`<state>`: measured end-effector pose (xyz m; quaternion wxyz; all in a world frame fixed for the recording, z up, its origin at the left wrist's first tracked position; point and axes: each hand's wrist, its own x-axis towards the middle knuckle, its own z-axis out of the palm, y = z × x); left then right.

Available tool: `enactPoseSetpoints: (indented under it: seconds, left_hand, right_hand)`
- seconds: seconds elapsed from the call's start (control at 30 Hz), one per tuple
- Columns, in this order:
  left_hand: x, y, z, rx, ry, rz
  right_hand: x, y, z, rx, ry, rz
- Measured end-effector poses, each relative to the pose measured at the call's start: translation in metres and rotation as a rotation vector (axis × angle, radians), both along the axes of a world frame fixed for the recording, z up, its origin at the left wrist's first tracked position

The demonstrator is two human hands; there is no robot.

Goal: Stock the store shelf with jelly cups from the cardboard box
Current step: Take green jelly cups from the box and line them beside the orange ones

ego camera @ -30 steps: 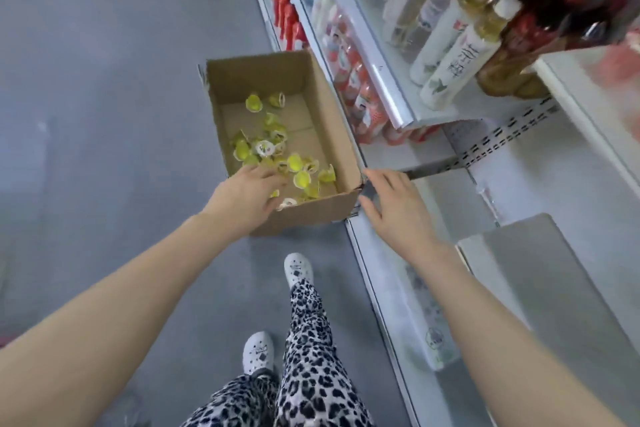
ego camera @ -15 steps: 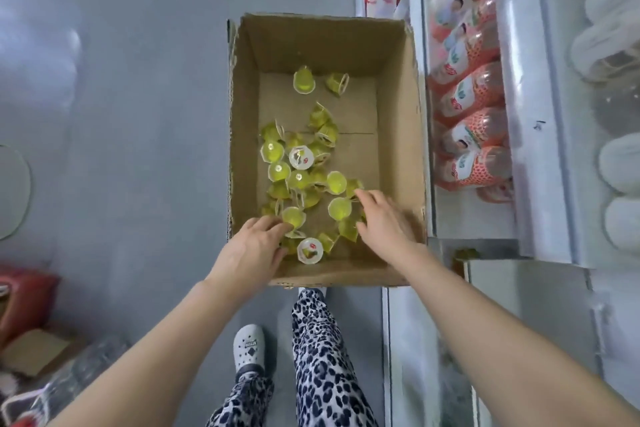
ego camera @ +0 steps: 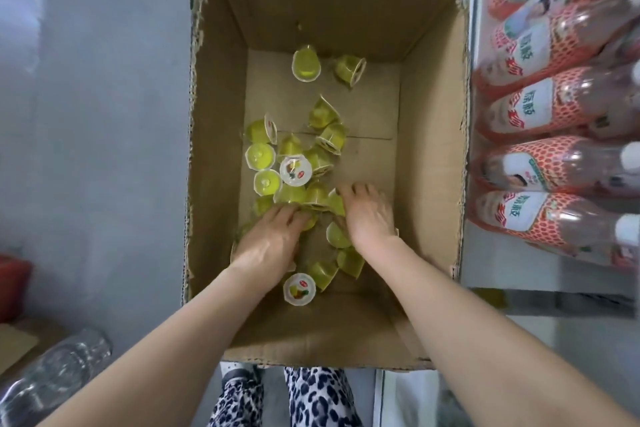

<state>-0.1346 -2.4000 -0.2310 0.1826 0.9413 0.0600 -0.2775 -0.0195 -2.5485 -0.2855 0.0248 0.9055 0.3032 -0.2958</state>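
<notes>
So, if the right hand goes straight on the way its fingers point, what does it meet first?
The right hand would probably meet the small yellow plastic jelly cup lying on its side, past bare floor of the brown cardboard box; depth is unclear.

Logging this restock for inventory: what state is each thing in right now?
cardboard box: top open, holds loose cups.
jelly cups: lids on, scattered on the box floor, many tipped.
left hand: inside the box, on cups; grip unclear.
right hand: inside the box, on cups; grip unclear.
shelf bottles: capped, in a row.
</notes>
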Motion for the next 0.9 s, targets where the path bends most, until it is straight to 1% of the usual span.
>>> enactPoseSetpoints:
  seconds: [0.1,0.17,0.37,0.43,0.5,0.63,0.67,0.73,0.8,0.9]
  left_hand:
    - [0.016,-0.010,-0.014,0.148,0.103,-0.040]
    - [0.023,-0.016,-0.018,0.258,0.119,-0.110]
    - [0.024,-0.019,-0.026,0.392,0.131,-0.302]
    - [0.023,-0.015,-0.026,0.355,0.101,-0.290]
    - [0.020,-0.010,-0.021,0.271,0.043,-0.238]
    - [0.004,-0.005,0.010,0.017,-0.083,-0.020]
    - [-0.002,-0.004,0.019,-0.022,-0.099,0.022]
    - [-0.014,-0.001,0.035,-0.068,-0.161,0.081]
    - [-0.030,0.000,0.053,-0.115,-0.247,0.143]
    - [-0.060,-0.001,0.087,-0.154,-0.336,0.175]
  right_hand:
    - [0.006,-0.004,-0.004,0.006,-0.008,-0.053]
    - [0.009,-0.005,-0.005,0.021,-0.009,-0.086]
    - [0.009,-0.010,0.006,0.149,-0.020,-0.164]
    - [0.004,-0.013,0.016,0.215,0.005,-0.217]
    - [-0.001,-0.017,0.030,0.284,0.045,-0.297]
    - [-0.016,-0.029,0.066,0.401,0.067,-0.409]
    - [-0.024,-0.032,0.075,0.421,0.061,-0.434]
    - [-0.042,-0.037,0.093,0.477,0.028,-0.502]
    - [-0.064,-0.043,0.113,0.551,-0.044,-0.561]
    - [-0.103,-0.051,0.150,0.640,-0.152,-0.608]
